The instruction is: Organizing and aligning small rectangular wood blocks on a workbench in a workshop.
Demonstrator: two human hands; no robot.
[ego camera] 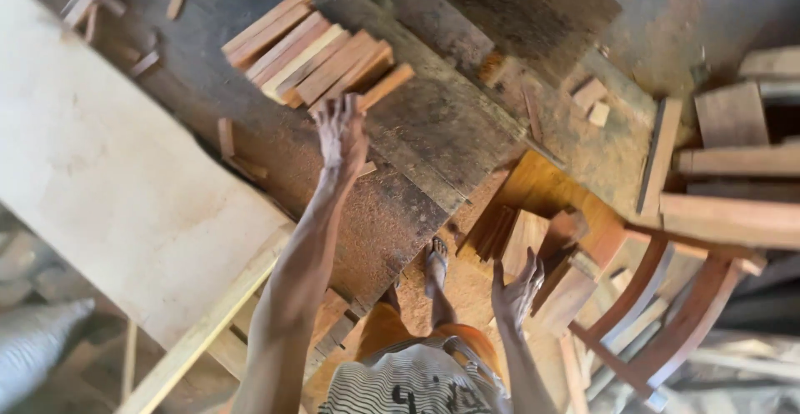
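Observation:
My left hand [341, 135] reaches out over the dusty workbench [433, 139] to a row of short reddish wooden strips [304, 52]. Its fingers grip the near end of one wooden strip [387, 86], which lies slanted at the right edge of the row. My right hand [517, 291] hangs lower down with its fingers spread and nothing in it. It hovers just above a heap of short wooden blocks [525, 239] on the floor. My foot in a sandal [435, 262] stands beside that heap.
A large pale board [108, 181] leans across the left side. Curved reddish chair parts [667, 314] and flat planks [733, 164] lie at the right. Small offcuts [590, 97] and sawdust are scattered on the bench.

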